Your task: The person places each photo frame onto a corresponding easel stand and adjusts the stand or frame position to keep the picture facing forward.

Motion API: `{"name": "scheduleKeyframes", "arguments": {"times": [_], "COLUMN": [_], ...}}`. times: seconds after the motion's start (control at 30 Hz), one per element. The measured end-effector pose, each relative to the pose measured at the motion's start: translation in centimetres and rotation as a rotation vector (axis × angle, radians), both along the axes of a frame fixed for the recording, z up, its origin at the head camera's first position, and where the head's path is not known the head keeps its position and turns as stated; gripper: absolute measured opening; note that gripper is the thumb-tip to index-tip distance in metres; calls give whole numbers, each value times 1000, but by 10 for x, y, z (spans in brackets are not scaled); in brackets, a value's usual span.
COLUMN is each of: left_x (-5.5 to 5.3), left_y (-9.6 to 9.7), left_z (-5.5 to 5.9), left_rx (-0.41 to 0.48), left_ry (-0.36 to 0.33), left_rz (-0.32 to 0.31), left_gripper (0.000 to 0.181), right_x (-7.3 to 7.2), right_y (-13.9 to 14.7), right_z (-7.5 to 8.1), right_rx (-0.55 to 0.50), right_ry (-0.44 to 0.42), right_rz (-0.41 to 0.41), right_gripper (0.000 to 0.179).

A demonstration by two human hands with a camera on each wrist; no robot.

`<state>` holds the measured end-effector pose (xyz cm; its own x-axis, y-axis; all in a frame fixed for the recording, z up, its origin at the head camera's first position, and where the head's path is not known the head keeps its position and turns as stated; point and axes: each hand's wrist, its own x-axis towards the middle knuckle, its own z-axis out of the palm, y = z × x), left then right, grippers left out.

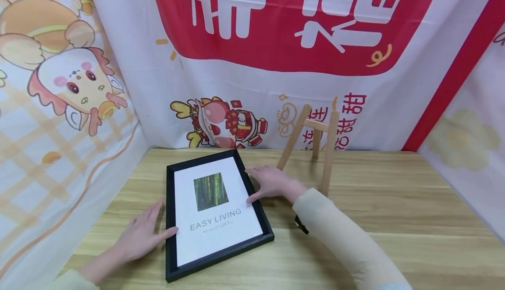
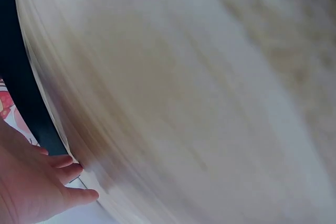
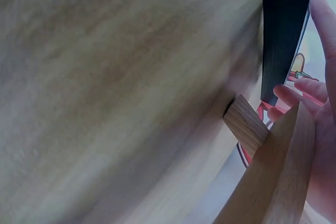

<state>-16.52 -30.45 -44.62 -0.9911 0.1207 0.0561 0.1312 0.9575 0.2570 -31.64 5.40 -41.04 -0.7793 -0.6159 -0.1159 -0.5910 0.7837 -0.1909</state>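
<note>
Left hand [image 1: 140,236] and right hand [image 1: 274,182] lay spread wide against opposite sides of picture frame [image 1: 218,220], likely steadying it on worktop [image 1: 394,224]; easel [image 1: 329,150] stood far right.

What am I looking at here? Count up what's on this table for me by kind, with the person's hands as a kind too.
Black-framed print: 1
Wooden easel: 1
Hands, the left hand and the right hand: 2
Total: 4

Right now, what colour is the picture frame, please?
The picture frame is black, clearest in the head view.
</note>
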Motion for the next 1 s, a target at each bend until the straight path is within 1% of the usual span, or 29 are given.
{"name": "scheduleKeyframes", "arguments": {"times": [0.13,0.33,0.57,0.7,0.9,1.0], "left_x": [-1,-4,-4,-5,-7,-8], "left_y": [-6,-14,-13,-11,-7,-7], "left_z": [-1,-3,-4,-4,-4,-6], "left_rx": [17,34,70,96,204,236], "left_ry": [2,-32,-51,-77,-107,-121], "left_rz": [-3,-3,-2,8,14,18], "left_gripper": [100,100,97,96,95,95], "right_x": [1,-1,-3,-3,-3,-4], "right_y": [-2,-4,-7,-8,-11,-12], "right_z": [-1,-2,-4,-4,-1,0], "right_rx": [-2,25,68,77,58,29], "right_ry": [18,54,72,59,20,-17], "right_rz": [12,20,41,51,51,42], "right_gripper": [104,103,93,89,81,73]}}
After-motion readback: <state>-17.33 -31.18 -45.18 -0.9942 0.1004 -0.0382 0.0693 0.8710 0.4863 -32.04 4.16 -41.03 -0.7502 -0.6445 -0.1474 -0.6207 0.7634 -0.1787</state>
